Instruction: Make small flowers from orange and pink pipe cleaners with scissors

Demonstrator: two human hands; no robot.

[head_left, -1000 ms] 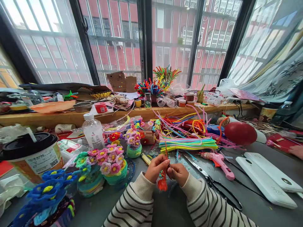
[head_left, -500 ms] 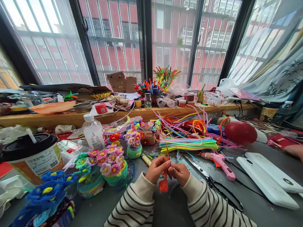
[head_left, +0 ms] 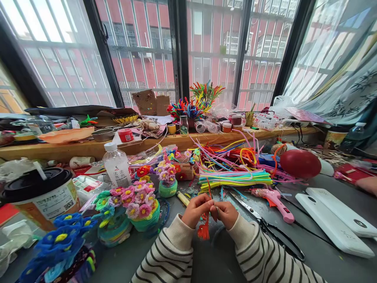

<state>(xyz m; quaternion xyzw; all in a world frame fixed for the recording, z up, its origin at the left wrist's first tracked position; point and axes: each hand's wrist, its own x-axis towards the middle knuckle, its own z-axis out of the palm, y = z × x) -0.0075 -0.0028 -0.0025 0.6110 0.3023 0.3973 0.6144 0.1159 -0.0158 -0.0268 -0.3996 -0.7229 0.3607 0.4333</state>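
My left hand and my right hand meet low in the middle of the view, both in striped sleeves. Their fingertips pinch a thin red-orange pipe cleaner that stands up between them. A small red pipe-cleaner flower hangs from it just below the hands. Both hands are closed on this piece, a little above the grey table. A heap of coloured pipe cleaners lies just beyond the hands.
Scissors and a pink glue gun lie to the right, with two white flat devices. Pipe-cleaner flower pots and a plastic bottle stand left. A red balloon sits at right. Another person's hand shows at the right edge.
The hands have stayed nearly in place, with the fingers shifting slightly on the red pipe cleaner. The view has tilted a little.
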